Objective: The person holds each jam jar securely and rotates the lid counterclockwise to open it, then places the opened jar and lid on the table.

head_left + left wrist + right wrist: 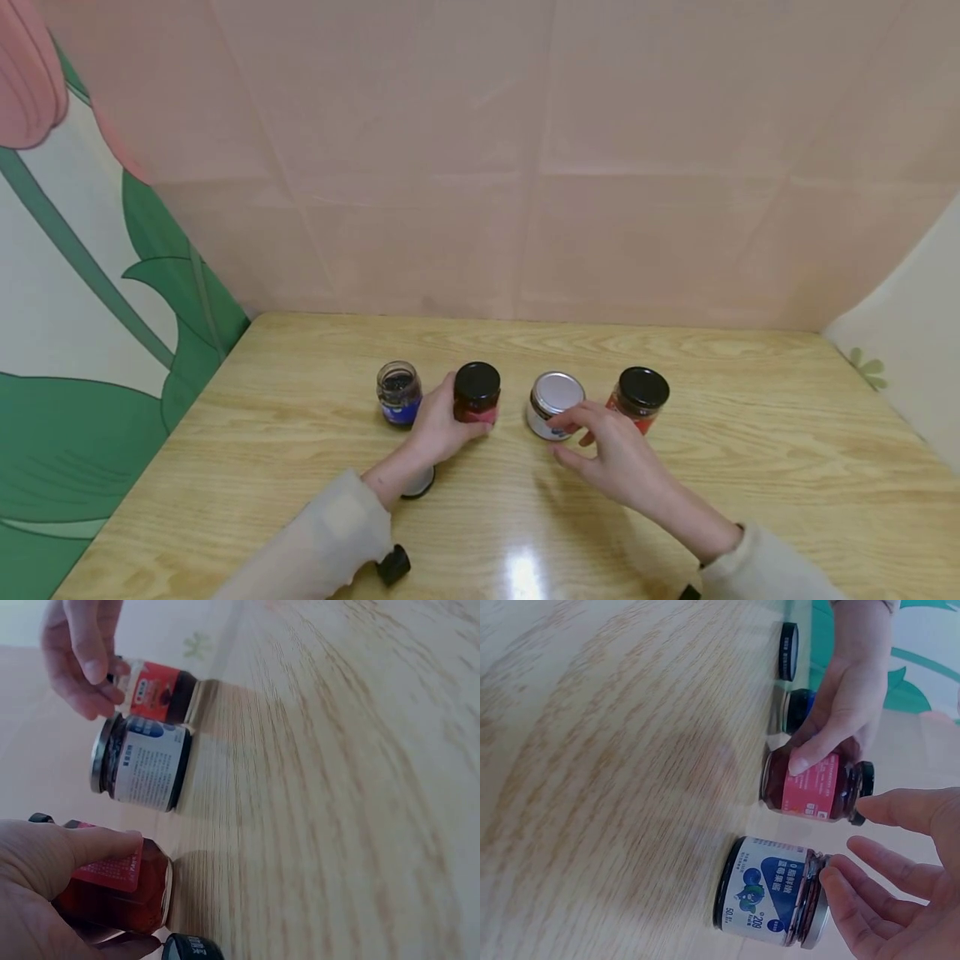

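Observation:
In the head view my left hand grips a jar of dark red preserve with a black lid and pink label. The jar stands upright on the table, the thumb lying across its label in the right wrist view. My right hand holds nothing, its fingers loosely bent and spread. Its fingertips are right by the silver lid of a blueberry jam jar, whose white and blue label faces the right wrist camera. Behind that hand is a red-labelled jar with a black lid.
Left of my left hand stands a lidless blue-labelled jar with dark contents. A loose jar lid lies on the wooden table by my left wrist. A pink cloth backdrop rises behind the table's far edge.

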The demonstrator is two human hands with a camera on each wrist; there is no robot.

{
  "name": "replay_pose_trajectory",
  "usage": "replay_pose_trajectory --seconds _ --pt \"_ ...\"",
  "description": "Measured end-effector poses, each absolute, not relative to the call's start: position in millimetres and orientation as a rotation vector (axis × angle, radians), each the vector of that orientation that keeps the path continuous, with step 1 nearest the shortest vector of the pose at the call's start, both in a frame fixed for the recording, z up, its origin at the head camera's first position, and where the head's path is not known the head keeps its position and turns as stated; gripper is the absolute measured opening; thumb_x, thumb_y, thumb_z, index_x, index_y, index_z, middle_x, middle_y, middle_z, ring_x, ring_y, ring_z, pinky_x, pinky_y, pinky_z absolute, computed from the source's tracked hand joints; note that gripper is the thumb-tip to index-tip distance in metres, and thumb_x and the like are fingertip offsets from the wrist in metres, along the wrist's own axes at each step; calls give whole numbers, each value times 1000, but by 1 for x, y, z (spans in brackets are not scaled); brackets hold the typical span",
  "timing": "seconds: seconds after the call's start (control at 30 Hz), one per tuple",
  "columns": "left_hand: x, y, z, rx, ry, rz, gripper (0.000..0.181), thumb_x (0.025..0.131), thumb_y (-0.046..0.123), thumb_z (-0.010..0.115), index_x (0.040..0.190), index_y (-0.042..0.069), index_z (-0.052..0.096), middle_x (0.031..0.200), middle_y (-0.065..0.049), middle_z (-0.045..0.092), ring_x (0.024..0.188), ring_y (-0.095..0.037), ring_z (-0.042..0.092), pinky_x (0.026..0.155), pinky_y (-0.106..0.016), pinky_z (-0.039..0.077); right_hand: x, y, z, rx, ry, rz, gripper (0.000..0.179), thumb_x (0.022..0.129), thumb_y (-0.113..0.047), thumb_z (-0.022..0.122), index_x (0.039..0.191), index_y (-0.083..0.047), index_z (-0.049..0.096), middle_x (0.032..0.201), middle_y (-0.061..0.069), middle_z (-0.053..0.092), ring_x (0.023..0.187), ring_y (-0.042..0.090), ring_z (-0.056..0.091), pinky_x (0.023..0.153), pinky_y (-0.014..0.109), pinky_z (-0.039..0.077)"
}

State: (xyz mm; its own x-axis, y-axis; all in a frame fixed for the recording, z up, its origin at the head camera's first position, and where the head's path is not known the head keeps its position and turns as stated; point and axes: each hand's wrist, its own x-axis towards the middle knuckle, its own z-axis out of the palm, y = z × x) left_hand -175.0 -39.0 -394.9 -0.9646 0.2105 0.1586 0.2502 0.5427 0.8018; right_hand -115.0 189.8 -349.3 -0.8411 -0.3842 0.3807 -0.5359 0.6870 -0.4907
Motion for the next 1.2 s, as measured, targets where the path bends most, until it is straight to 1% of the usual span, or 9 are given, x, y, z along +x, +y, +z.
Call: replay_pose_trajectory --seconds 0.33,0.47,0.6,0.73,0.9,1.0,1.2 --pt "-174 -35 -397 -372 -2719 -1402 64 69 10 85 122 -2 50 116 -21 63 111 -38 59 97 -50 46 -115 191 -350 677 -2649 914 24 74 -4 80 96 -6 70 92 4 67 79 20 65 61 24 53" --pt "-171 -36 -395 -359 -2746 -1369 65 67 14 86 121 -2 52 112 -19 65 108 -37 60 95 -49 47 -115 190 -353 652 -2623 949 25 74 -3 79 97 -5 70 91 5 68 77 20 65 61 23 53" --pt "-169 -36 -393 -401 -2741 -1334 64 67 18 86 120 0 55 111 -16 65 106 -34 61 93 -48 48 -116 189 -355 637 -2585 987 25 73 0 79 96 -4 70 91 5 69 76 20 66 61 24 54" --pt "-165 -37 -389 -451 -2715 -1301 64 69 22 85 122 2 56 113 -14 65 105 -31 60 91 -47 48 -117 188 -354 616 -2568 1019 25 73 1 78 95 -3 70 92 6 69 78 21 66 62 25 55" --pt "-161 -38 -383 -500 -2709 -1262 67 70 27 83 127 5 55 116 -12 62 110 -31 58 94 -48 46 -117 186 -353 570 -2539 1069 25 74 1 78 98 -1 69 93 7 69 80 22 66 64 25 56" --pt "-158 -39 -379 -533 -2708 -1235 68 70 30 83 128 7 55 114 -9 61 109 -29 57 94 -47 45 -119 185 -353 520 -2534 1127 28 77 -4 78 103 0 68 93 7 70 82 20 65 66 25 56" --pt "-154 -42 -375 -599 -2672 -1223 64 68 30 84 125 12 60 105 -3 58 99 -20 55 85 -38 46 -121 180 -352 393 -2586 1263 36 84 -24 74 113 -4 66 98 7 70 84 14 65 71 24 55"
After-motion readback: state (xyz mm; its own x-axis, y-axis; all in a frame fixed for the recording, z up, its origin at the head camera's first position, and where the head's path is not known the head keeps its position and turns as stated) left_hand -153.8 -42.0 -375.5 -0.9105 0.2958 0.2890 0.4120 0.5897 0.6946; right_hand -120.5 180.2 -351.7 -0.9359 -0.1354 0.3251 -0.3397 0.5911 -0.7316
